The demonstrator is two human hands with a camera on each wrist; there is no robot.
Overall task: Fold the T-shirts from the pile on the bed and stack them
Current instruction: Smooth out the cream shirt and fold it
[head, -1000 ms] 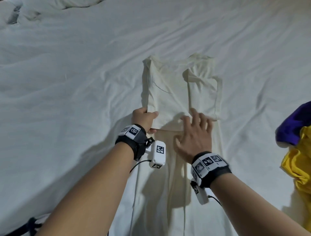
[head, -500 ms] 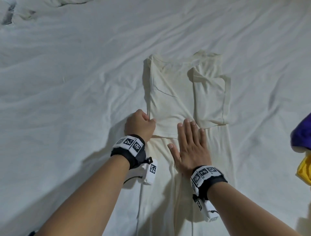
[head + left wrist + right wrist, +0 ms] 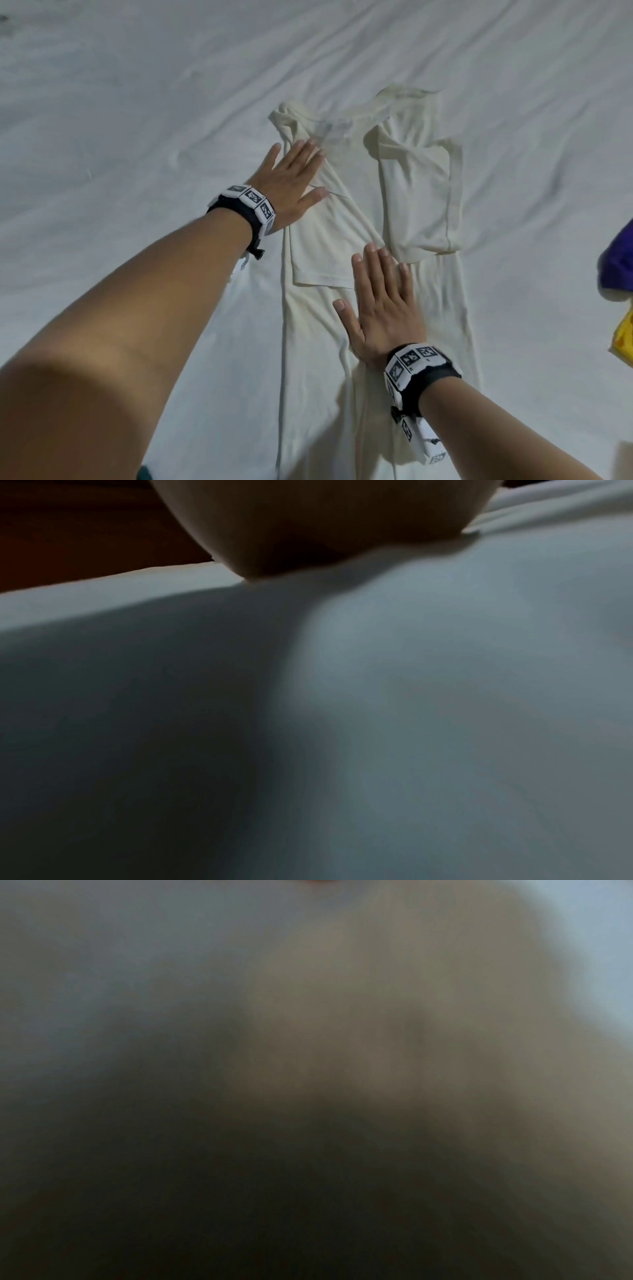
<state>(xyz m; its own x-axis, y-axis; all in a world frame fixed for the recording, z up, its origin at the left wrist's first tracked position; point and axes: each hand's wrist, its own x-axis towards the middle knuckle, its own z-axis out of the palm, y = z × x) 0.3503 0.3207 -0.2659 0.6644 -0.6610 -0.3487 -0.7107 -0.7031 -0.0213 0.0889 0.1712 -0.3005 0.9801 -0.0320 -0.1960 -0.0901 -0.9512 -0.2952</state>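
Note:
A cream T-shirt (image 3: pixel 418 192) lies flat on the white bed sheet (image 3: pixel 137 102), both sides and sleeves folded in so it forms a long narrow strip running toward me. My left hand (image 3: pixel 291 178) lies flat with straight fingers on the folded-in left sleeve near the shoulder. Lower down, my right hand (image 3: pixel 380 301) presses flat on the middle of the shirt, fingertips at the sleeve's hem. In the left wrist view only the palm's heel (image 3: pixel 325 520) and the sheet show. The right wrist view is dark and blurred.
At the right edge of the head view lie a purple garment (image 3: pixel 616 253) and a yellow garment (image 3: pixel 625 339). The creased white sheet spreads wide to the left and beyond the shirt.
My left hand let go of the sleeve's lower corner, opened, and slid up along the fold to the shoulder. My right hand stayed flat on the shirt's middle.

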